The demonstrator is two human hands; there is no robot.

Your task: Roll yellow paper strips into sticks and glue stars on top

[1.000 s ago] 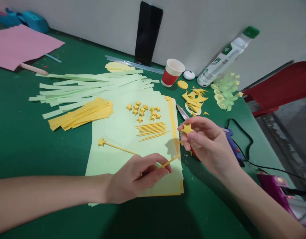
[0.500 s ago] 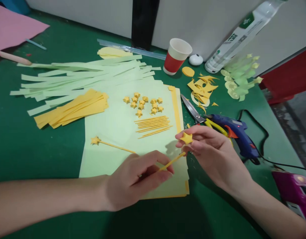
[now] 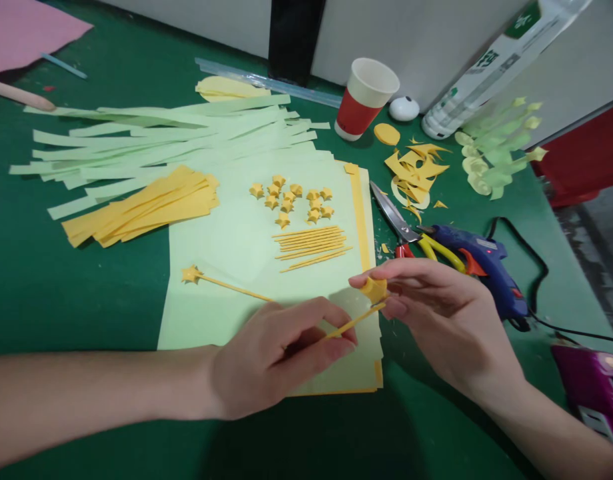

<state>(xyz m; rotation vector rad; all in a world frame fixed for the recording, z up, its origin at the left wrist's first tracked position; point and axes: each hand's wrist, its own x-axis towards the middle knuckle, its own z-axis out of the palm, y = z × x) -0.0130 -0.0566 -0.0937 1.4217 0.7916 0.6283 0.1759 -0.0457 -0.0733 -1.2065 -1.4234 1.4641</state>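
Between the thumb and fingers of my left hand (image 3: pixel 291 353) is a thin yellow paper stick (image 3: pixel 359 321), slanting up to the right. My right hand (image 3: pixel 436 307) pinches a folded yellow paper star (image 3: pixel 374 289) by its points. The stick's far end lies right at the star's lower edge; whether they touch I cannot tell. Beneath my hands is a stack of pale green paper (image 3: pixel 211 320). On it lie a star fixed to a stick (image 3: pixel 191 273), several loose small stars (image 3: pixel 288 200) and a row of yellow sticks (image 3: pixel 311 243).
Scissors (image 3: pixel 394 213) and a blue glue gun (image 3: pixel 479 260) with its cord lie right of the paper. Behind stand a red and white paper cup (image 3: pixel 366 97) and yellow scraps (image 3: pixel 416 173). Green strips (image 3: pixel 161 143) and yellow strips (image 3: pixel 146 207) spread at the left.
The star in my right hand has tilted and come down to the stick's end, closing the gap between them. My left hand has moved slightly right with the stick.
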